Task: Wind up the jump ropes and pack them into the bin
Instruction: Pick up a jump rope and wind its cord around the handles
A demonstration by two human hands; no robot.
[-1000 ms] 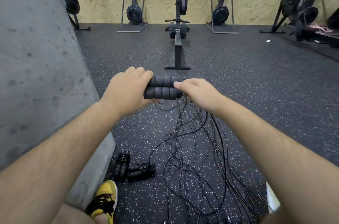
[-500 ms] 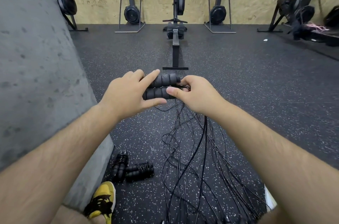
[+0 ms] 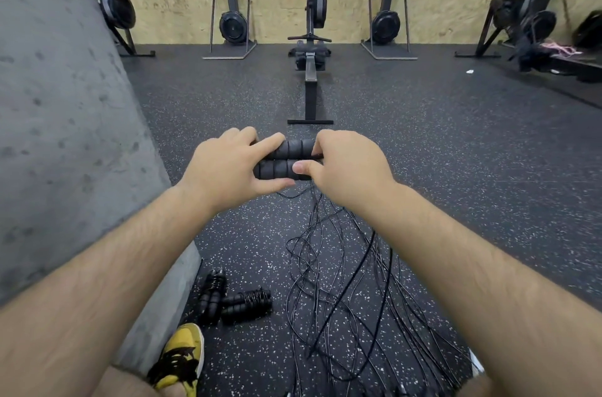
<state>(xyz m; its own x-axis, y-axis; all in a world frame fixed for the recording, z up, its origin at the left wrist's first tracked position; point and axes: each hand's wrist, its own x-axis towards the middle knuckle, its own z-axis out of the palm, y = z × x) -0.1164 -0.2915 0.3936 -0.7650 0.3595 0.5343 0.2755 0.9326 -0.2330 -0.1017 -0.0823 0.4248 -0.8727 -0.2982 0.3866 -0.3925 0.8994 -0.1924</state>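
— Which step is this?
— The winding of one rope, right at its start, I'd say. The two black foam handles are held side by side and level, above the floor, between both hands.
— How do the hands sit?
— The left hand has its fingers curled over the left ends, thumb underneath. The right hand pinches the right ends, thumb on the nearer handle and fingers over the top, just where the cord comes out.
— And the cord?
— The thin black cord drops from under the right hand and spreads in a loose tangle on the floor, towards the person's feet. None of it is wrapped on the handles that I can see. I can't tell how many ropes are in the tangle.
— Anything finished?
— Two wound ropes lie on the floor beside the concrete block, near a yellow shoe. No bin is in view.
— So next?
— Probably the left hand clamps the pair while the right takes up cord and laps it round them. That calls for steady tension, and for drawing one strand free without dragging the whole tangle up
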